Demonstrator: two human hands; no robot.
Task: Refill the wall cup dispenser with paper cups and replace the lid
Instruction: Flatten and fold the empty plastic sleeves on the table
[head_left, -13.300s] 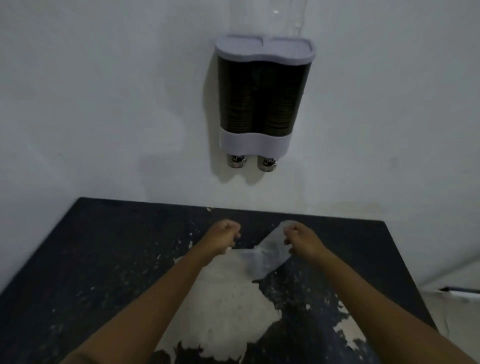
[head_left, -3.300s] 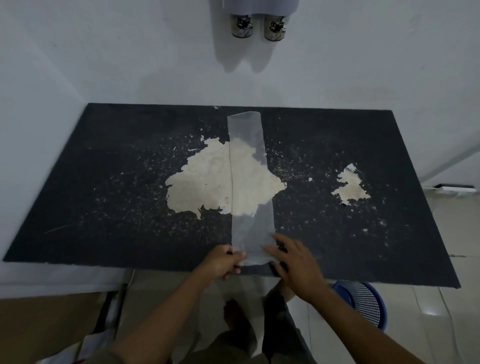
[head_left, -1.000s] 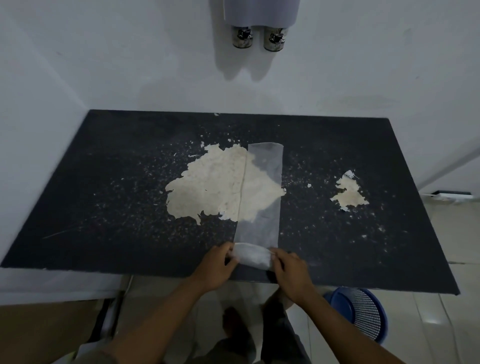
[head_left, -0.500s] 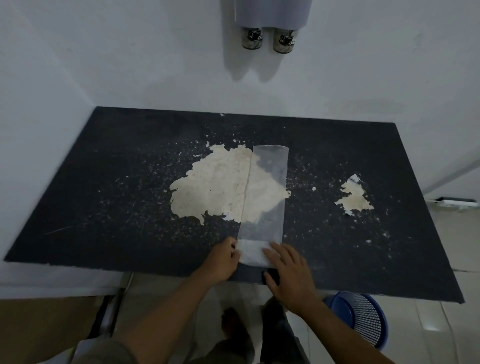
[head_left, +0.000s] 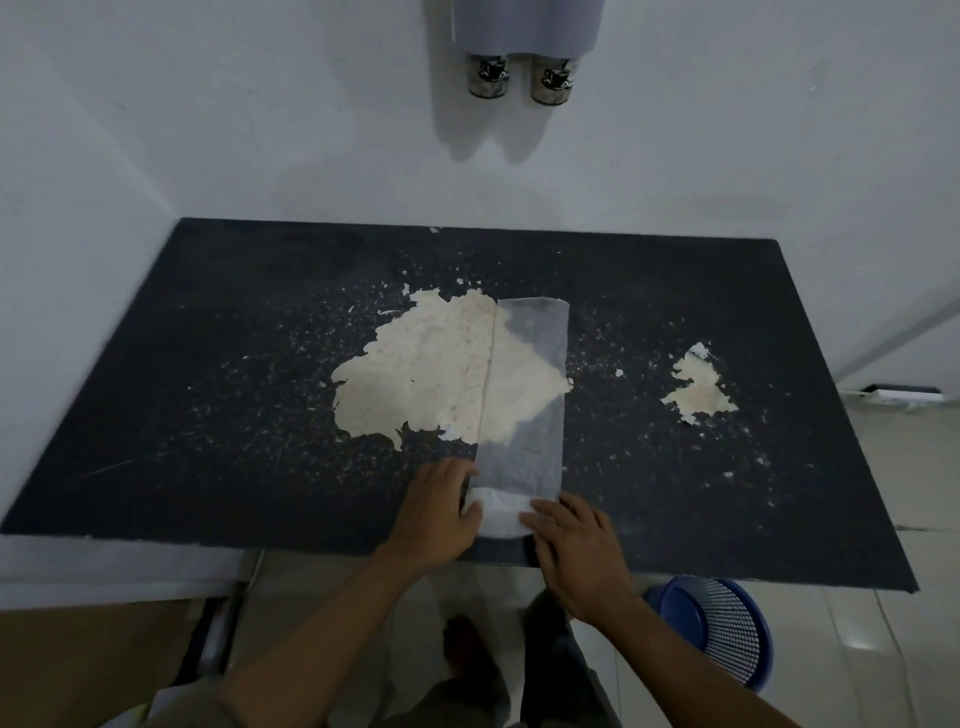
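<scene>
A long clear plastic cup sleeve (head_left: 524, 395) lies flat on the black table (head_left: 208, 364), its near end rolled into a white wad (head_left: 498, 517). My left hand (head_left: 434, 512) presses on the wad's left side, fingers curled over it. From the right, my right hand (head_left: 576, 545) holds the wad with its fingertips. On the wall above, only the grey bottom band of the cup dispenser (head_left: 524, 26) shows, with two paper cups (head_left: 488, 75) (head_left: 553, 80) sticking out below. The dispenser's lid is out of frame.
The tabletop has large patches of peeled paint (head_left: 431, 364) (head_left: 698, 387) and white flecks. A blue mesh basket (head_left: 719, 631) stands on the floor under the table's near right edge. A wall closes the left side. My feet (head_left: 467, 649) show below.
Both hands have been rolling the sleeve's near end away from me; the flat length has grown shorter since 3.3 s ago. The view shifted slightly.
</scene>
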